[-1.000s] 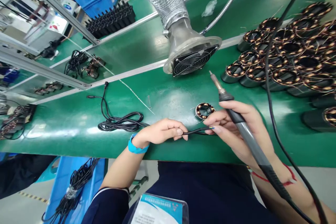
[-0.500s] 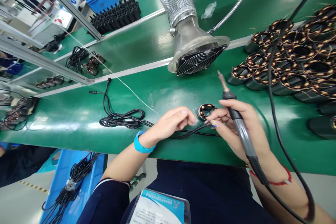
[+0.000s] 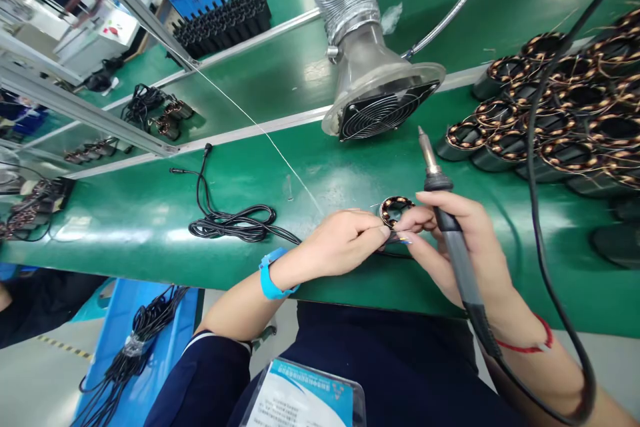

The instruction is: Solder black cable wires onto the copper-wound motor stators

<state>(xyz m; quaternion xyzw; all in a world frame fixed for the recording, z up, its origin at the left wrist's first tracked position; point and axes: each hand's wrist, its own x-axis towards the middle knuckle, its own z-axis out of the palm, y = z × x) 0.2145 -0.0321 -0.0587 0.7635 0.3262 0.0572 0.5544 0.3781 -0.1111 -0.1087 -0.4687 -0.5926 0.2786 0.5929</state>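
Observation:
My right hand (image 3: pixel 455 247) has a soldering iron (image 3: pixel 457 253) resting between thumb and fingers, its metal tip pointing up and away. The same hand's fingertips pinch the end of a black cable, where small blue and yellow wire ends (image 3: pixel 404 238) show. My left hand (image 3: pixel 350 240) is closed, thumb against forefinger, at this cable end; its fingers hide most of the grip. Just beyond both sets of fingertips stands a motor stator (image 3: pixel 395 208) with copper windings, partly covered by them. The coiled black cable (image 3: pixel 240 223) lies on the green bench left of my left hand.
A fume extractor hood (image 3: pixel 385 110) hangs over the bench's back. Many wound stators (image 3: pixel 545 127) crowd the right side. The iron's black cord (image 3: pixel 533 167) loops at right. A thin pale wire (image 3: pixel 260 127) slants down near my left hand. Bundled cables (image 3: pixel 140 340) lie in a blue bin.
My left hand has moved right, from apart to meeting the right fingertips at the cable end, its fingers closing. The right hand stays nearly in place with the soldering iron.

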